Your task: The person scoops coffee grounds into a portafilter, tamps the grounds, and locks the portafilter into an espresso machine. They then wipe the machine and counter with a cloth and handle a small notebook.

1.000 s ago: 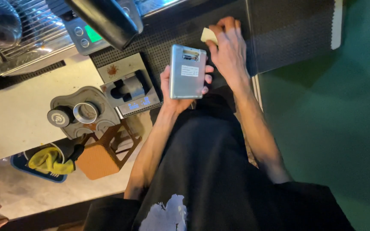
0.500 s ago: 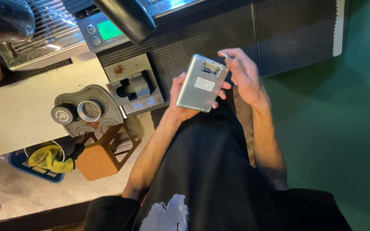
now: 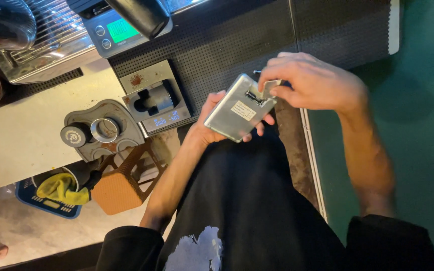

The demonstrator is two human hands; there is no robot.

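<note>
Head view: L hand (image 3: 212, 123) wrapped under a flat silver metal case (image 3: 241, 108), fingers curled round its edges, gripping it tilted, above the lap and near the edge of the black perforated mat (image 3: 217, 45). White label on the case faces up. R hand (image 3: 310, 83) w/ fingertips (image 3: 269, 90) pinched on a small metal tab at the case's upper end; fingers bent, mostly closed. On the worktop (image 3: 21, 135), left of the hands: small scale (image 3: 154, 100) w/ dark-handled steel piece on it, grey tray (image 3: 104, 130) w/ a ring and a round tamper, orange-brown block (image 3: 119, 188), yellow cloth (image 3: 59, 188). Second scale w/ green display (image 3: 121, 30) further up.
</note>
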